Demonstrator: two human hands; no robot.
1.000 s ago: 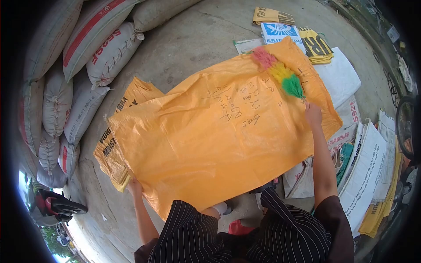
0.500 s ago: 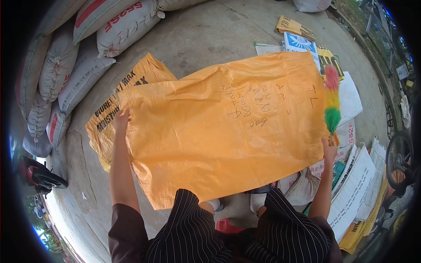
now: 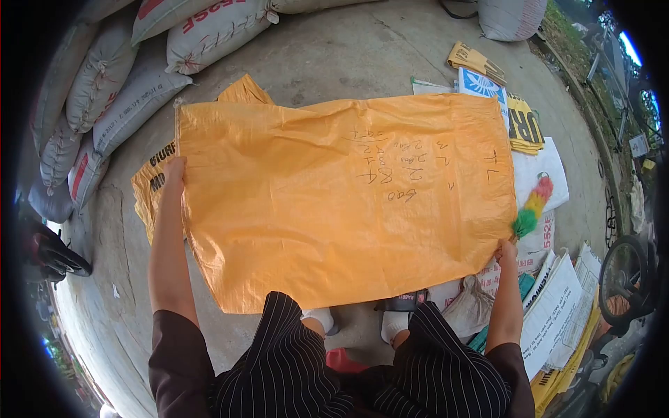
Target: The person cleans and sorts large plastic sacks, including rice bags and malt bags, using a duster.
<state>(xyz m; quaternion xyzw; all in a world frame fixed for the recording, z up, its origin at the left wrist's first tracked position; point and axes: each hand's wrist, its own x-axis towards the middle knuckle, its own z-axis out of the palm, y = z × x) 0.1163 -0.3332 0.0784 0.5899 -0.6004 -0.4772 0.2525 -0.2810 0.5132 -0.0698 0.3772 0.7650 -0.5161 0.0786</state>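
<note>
A wide orange woven plastic sack (image 3: 334, 237), with handwritten figures on it, is stretched flat in front of my knees. My left hand (image 3: 175, 171) is closed on its left edge. At the lower right corner my right hand (image 3: 506, 252) is closed around the handle of a feather duster (image 3: 534, 206), striped pink, yellow and green, and also appears to pinch the sack's edge. Beneath the left end lies another orange sack (image 3: 148, 184) with black print, mostly covered.
Filled white sacks (image 3: 139, 104) are stacked at the left, and another full sack (image 3: 512, 17) stands at the far right. Folded yellow sacks (image 3: 477, 63) and flat printed sacks (image 3: 554, 324) lie along the right. A wheel (image 3: 625, 279) is at the right edge.
The orange sack has been pulled straighter and to the left, covering more of the printed sack. The duster has tilted to the right and dropped lower, and my left hand has moved left.
</note>
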